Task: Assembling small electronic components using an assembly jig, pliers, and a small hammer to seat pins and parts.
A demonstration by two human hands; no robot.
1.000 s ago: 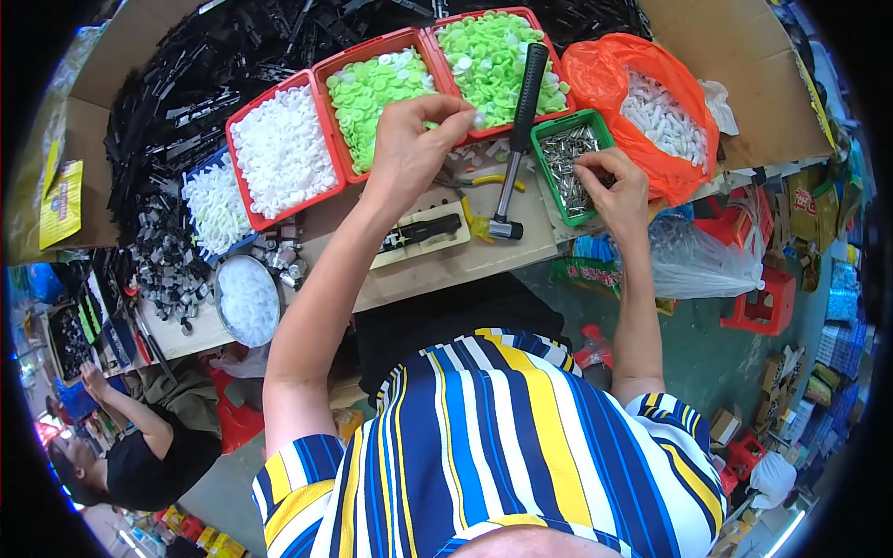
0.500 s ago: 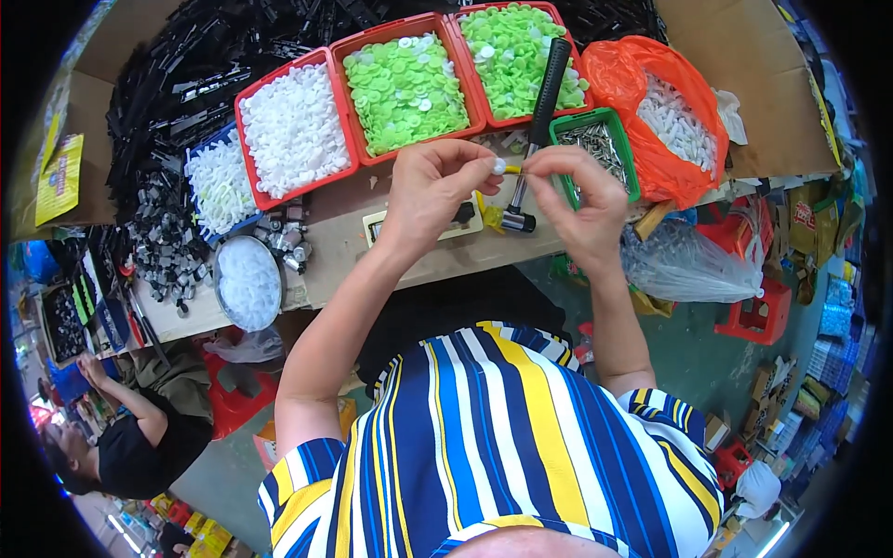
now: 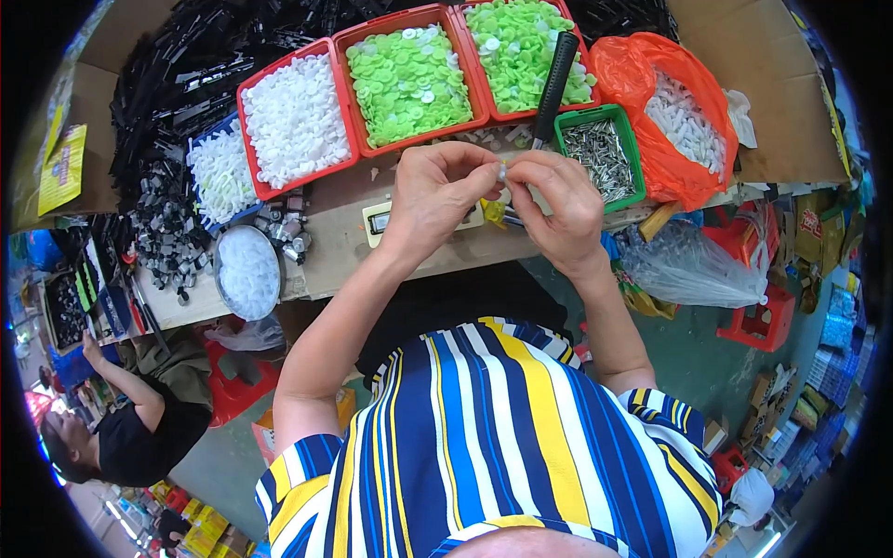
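My left hand (image 3: 435, 197) and my right hand (image 3: 564, 206) meet above the table's front part, fingertips nearly touching. Between them they pinch a small white plastic piece (image 3: 502, 173) with a hint of yellow; its exact kind is hidden by the fingers. Under my left hand lies a cream-coloured frame (image 3: 376, 221), partly covered. Behind my right hand a hammer (image 3: 556, 88) shows its black grip, while its head is hidden. A bit of yellow plastic (image 3: 494, 211) lies just below the fingertips. Beside my right hand stands a green bin (image 3: 640, 186) of metal pins.
Red trays (image 3: 355, 139) hold white and green plastic parts. An orange bag (image 3: 625, 70) of white pieces stands right; a round dish (image 3: 277, 288) of translucent pieces sits left. Black strips (image 3: 177, 84) heap at the back. A co-worker (image 3: 149, 437) sits at lower left.
My right hand has moved left, bringing both hands' fingertips together around the small piece. Less of its yellow part shows now. The hammer's head has become hidden. The co-worker's arm has shifted.
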